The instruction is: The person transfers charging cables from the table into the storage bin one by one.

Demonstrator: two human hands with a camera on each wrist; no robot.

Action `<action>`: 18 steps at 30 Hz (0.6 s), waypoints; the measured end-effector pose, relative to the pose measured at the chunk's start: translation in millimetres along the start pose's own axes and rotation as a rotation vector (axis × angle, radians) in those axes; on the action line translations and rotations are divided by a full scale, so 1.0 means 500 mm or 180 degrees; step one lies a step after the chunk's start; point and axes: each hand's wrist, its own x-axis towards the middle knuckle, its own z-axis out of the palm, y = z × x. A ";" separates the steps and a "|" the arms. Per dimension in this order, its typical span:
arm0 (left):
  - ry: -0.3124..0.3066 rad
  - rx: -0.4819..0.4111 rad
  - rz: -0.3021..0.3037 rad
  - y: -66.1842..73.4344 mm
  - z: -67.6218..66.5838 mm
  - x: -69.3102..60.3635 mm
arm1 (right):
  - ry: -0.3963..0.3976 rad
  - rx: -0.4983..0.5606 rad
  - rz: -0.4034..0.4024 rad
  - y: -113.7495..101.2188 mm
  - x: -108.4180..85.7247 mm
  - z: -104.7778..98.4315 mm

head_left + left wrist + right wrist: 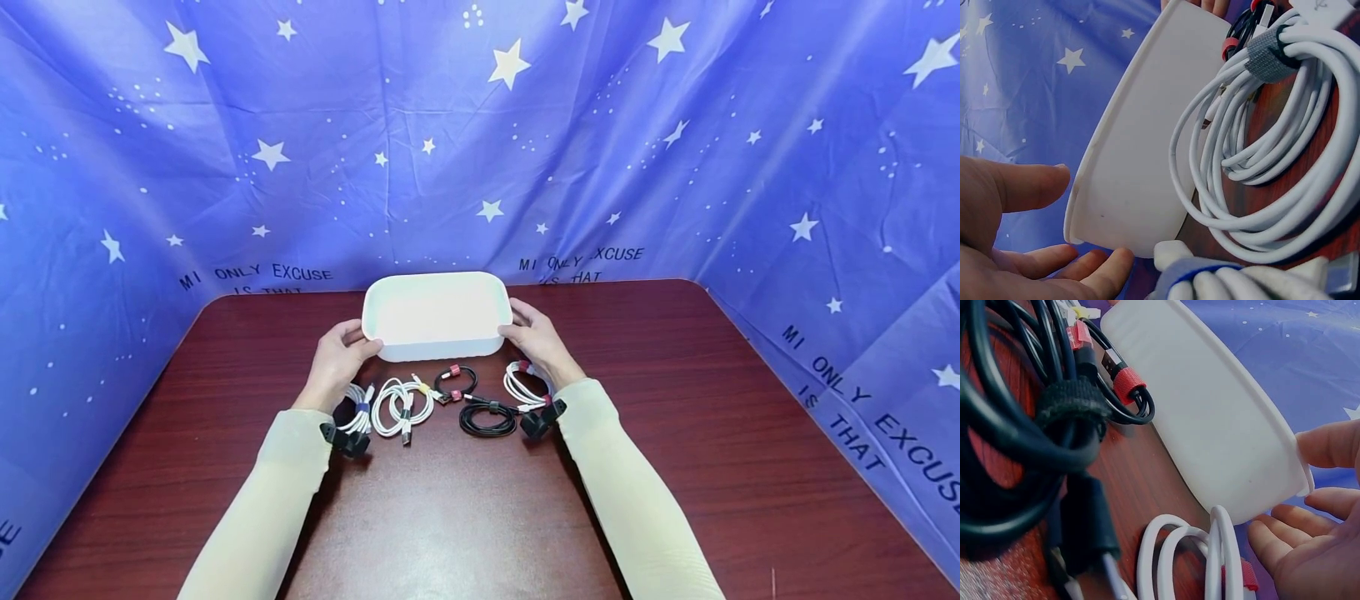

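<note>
A white plastic bin [438, 350] with rounded corners sits towards the back of the table, between both hands. At its left end is my left hand [335, 358], fingertips by the end wall; in the left wrist view the thumb stands just off the rim. My right hand [536, 337] is at the other end, fingers loosely extended along the wall and thumb touching the rim in the right wrist view. In front of the bin lie coiled cables: white coils [403, 408] on the left, a small black coil [456, 382], a larger black coil [487, 418] and a white coil [525, 386].
The dark red wooden table [420, 517] carries everything. A blue curtain [420, 125] with white stars hangs behind and on both sides. Black wrist cameras [542, 419] sit on the cuffs, close above the outer cables.
</note>
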 end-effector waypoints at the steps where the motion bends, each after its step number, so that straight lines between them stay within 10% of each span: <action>1: -0.0020 -0.0024 0.0007 0.000 -0.002 -0.001 | -0.0005 -0.0007 -0.0001 0.000 0.000 0.000; 18: -0.0326 0.0622 0.0282 0.015 -0.054 -0.043 | 0.0007 0.0177 0.0041 -0.009 -0.006 0.005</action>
